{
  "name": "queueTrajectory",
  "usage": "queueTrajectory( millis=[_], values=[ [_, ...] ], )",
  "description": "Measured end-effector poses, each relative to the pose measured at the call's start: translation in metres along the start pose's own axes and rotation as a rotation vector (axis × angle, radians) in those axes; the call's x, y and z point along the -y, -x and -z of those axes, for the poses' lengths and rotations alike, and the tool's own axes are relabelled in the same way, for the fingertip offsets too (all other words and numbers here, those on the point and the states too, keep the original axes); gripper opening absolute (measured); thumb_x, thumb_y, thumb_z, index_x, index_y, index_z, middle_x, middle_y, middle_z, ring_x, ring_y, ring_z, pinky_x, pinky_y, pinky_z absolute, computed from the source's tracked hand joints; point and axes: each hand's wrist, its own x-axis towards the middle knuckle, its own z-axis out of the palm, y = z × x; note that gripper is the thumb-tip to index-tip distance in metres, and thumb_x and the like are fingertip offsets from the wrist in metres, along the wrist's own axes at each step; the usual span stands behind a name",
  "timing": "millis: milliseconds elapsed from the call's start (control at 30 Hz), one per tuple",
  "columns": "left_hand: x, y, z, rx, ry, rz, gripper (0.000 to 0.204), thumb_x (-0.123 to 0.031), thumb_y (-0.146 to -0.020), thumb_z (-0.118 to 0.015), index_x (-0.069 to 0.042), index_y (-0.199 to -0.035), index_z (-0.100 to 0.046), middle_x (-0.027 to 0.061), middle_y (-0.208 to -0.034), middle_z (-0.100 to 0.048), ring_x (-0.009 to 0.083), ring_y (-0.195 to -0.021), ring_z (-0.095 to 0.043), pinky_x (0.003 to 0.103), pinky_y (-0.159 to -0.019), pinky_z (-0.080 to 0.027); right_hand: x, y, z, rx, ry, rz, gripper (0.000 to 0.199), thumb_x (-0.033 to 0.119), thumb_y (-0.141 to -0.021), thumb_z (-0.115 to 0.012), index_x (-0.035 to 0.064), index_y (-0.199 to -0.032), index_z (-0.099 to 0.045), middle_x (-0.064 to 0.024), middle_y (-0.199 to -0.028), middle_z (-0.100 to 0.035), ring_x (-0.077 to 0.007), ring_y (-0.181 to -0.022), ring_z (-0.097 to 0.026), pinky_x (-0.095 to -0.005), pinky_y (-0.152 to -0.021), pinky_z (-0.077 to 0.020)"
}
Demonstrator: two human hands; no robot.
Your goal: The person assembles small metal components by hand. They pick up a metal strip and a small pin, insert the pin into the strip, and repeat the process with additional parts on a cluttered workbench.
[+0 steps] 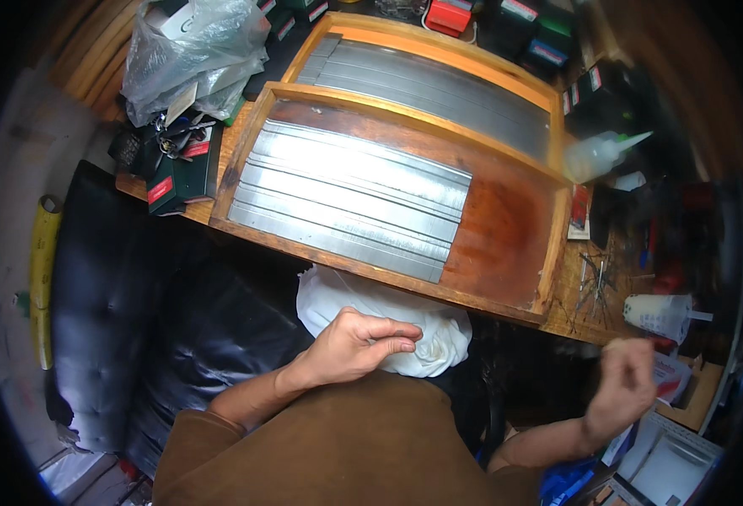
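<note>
My left hand hovers in front of my body, over a crumpled white cloth. Its thumb and fingertips press together; whatever they may pinch is too small or hidden to make out. Out to the right, near the table's front edge, my right hand is raised and smeared by motion, so its fingers do not show clearly. Ahead on the table lies a wooden-framed tray with a reddish-brown bottom. Flat grey metal strips lie side by side across its left and middle part.
Behind stands a second wooden-framed tray with metal strips. A plastic bag, keys and a dark green box sit at left. At right are a squeeze bottle, thin metal tools and a plastic cup.
</note>
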Motion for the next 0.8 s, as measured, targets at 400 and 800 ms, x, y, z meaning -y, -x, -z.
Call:
queueTrajectory(
  millis=[400,800],
  values=[
    [-0.014,0.008,-0.001,0.017,-0.177,-0.133,0.021,-0.004,-0.092,-0.075,-0.001,-0.112,-0.076,0.0182,-0.089,-0.077,0.0266,-0.079,-0.078,0.031,-0.068,-0.059,0.031,0.059,-0.144,0.632,-0.590,-0.060,0.013,-0.006,-0.080,-0.083,-0.0014,-0.092,-0.079,-0.0083,-0.081,-0.068,-0.0155,-0.074,-0.065,-0.0271,-0.065,-0.0525],
    [0.026,-0.020,-0.001,0.129,0.414,0.593,0.021,-0.023,-0.100,-0.073,-0.002,-0.101,-0.073,0.0081,-0.097,-0.079,0.0123,-0.087,-0.076,0.021,-0.061,-0.054,-0.009,0.120,-0.105,0.970,-0.516,-0.329,0.037,0.015,-0.081,-0.091,-0.0018,-0.094,-0.061,-0.0132,-0.094,-0.072,-0.0181,-0.078,-0.073,-0.0286,-0.069,-0.0588]
  ],
)
